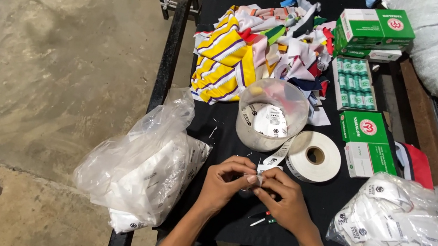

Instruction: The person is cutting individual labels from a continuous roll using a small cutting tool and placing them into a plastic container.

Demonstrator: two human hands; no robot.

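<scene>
Just below the tape roll (314, 156), left hand (222, 184) and right hand (286, 202) pinch one label strip (276, 157) together; the tub (272, 115) behind holds few cut labels, so plenty remains.

Just beyond my left hand (225, 181) and right hand (283, 200) stands a tub (272, 115) with the label roll (314, 156) to its right. Bags of labels (140, 166) lie on both sides of my hands; the fabric pile (257, 43) lies behind the tub, boxes (375, 28) far right.
</scene>
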